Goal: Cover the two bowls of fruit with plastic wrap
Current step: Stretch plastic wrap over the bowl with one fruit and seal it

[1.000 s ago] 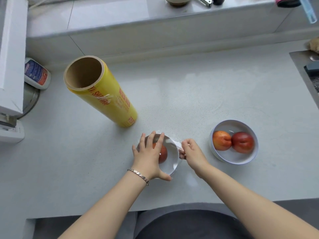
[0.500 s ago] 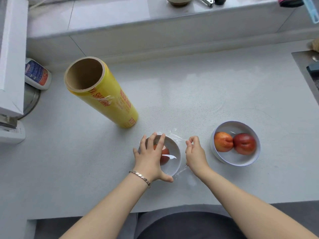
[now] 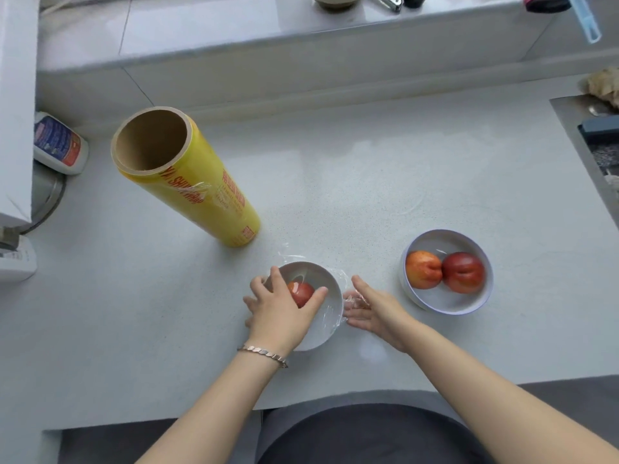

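Observation:
A small white bowl with a red fruit stands near the counter's front edge, with clear plastic wrap stretched over it. My left hand lies flat on top of the wrap, fingers spread over the bowl's left half. My right hand is open against the bowl's right side, pressing the loose wrap to the wall. A second bowl to the right holds two peaches and has no wrap on it. The yellow plastic wrap roll stands tilted behind and to the left.
A white bottle with a blue and red label lies at the far left beside a white appliance. A sink is at the right edge. A raised ledge with small items runs along the back.
My right hand let go of the pinched wrap edge, opened, and moved down along the bowl's right side. My left hand stayed on top of the bowl.

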Demonstrator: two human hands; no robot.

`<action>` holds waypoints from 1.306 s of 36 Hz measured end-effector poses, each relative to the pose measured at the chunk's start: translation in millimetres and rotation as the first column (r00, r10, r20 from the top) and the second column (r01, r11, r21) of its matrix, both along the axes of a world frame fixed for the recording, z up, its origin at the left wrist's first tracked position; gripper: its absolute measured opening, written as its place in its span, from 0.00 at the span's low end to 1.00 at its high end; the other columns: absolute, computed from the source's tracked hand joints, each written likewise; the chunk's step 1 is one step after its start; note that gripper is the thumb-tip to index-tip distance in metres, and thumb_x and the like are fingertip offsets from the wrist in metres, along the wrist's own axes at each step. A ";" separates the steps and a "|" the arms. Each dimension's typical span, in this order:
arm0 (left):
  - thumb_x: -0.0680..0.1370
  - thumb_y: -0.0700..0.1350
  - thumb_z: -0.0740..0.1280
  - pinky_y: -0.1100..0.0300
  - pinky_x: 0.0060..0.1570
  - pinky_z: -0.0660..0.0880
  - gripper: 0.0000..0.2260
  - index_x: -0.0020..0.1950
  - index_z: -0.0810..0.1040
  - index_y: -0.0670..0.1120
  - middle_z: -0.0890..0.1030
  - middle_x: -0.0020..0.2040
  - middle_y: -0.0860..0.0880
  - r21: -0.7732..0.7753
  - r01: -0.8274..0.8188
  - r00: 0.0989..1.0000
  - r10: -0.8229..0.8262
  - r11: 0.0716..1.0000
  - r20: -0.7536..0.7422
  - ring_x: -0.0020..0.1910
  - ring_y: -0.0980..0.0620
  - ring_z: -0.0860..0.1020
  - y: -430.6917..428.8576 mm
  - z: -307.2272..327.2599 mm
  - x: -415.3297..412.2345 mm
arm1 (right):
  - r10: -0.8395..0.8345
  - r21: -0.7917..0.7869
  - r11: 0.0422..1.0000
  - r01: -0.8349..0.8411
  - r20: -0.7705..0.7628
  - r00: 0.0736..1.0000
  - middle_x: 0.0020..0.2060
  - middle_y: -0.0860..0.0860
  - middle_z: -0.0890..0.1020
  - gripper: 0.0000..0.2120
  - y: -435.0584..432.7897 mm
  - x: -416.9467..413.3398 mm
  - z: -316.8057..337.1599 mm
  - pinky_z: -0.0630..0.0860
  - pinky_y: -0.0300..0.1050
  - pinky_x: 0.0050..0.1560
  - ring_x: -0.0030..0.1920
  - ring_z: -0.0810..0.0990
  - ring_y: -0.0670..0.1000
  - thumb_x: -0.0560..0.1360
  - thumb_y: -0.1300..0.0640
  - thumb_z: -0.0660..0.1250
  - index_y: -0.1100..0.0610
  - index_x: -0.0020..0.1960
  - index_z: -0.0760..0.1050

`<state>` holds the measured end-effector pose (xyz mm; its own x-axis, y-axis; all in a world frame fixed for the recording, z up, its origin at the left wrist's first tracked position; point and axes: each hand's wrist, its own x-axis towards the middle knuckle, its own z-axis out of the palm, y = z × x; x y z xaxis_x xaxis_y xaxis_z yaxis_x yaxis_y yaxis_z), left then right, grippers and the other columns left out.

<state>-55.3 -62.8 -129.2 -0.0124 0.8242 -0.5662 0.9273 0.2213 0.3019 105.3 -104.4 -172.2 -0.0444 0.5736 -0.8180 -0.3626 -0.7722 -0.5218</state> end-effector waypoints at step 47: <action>0.58 0.74 0.67 0.39 0.67 0.59 0.61 0.75 0.39 0.44 0.48 0.74 0.41 0.022 0.222 0.964 -0.216 0.975 -0.157 0.74 0.37 0.45 2.2 -4.1 8.7 | 0.042 -0.030 0.999 -0.039 0.117 0.992 0.41 0.53 0.79 0.21 15.5 9.3 -5.1 0.75 0.43 0.49 0.42 0.79 0.50 0.77 0.40 0.55 0.57 0.46 0.75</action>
<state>-46.6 -60.6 -133.2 0.0868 0.8376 -0.5394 0.9875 -0.0009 0.1576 114.7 -88.9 -177.2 0.0302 0.5502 -0.8345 -0.2680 -0.7998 -0.5370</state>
